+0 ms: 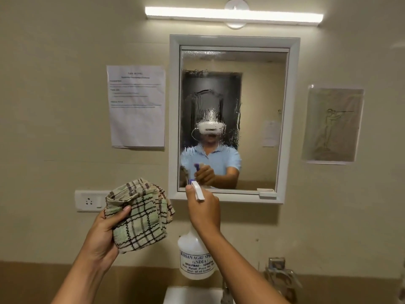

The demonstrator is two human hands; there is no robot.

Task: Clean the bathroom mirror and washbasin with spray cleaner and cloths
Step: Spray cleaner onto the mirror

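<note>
While both forearms reached up and forward toward the wall, the left hand [103, 233] held a bunched checked cloth [140, 213], fingers curled behind it and the thumb pressed across its near face. The right hand [205, 212] was wrapped around the white trigger head [197, 190] of a spray bottle [195, 260], with the nozzle aimed at the lower left corner of the mirror [258, 102]. The translucent bottle hung below that hand, its printed label facing the camera; whether any liquid was inside could not be told. The white-framed mirror sat on the far wall, its left and middle glass streaked with wet runs. A corner of the white washbasin [192, 295] showed at the near bottom edge, directly under the bottle, with a metal tap [278, 273] just to its right. A printed sheet [137, 106] hung left of the mirror, a drawing [333, 125] right of it, and a strip light [233, 15] above.
</note>
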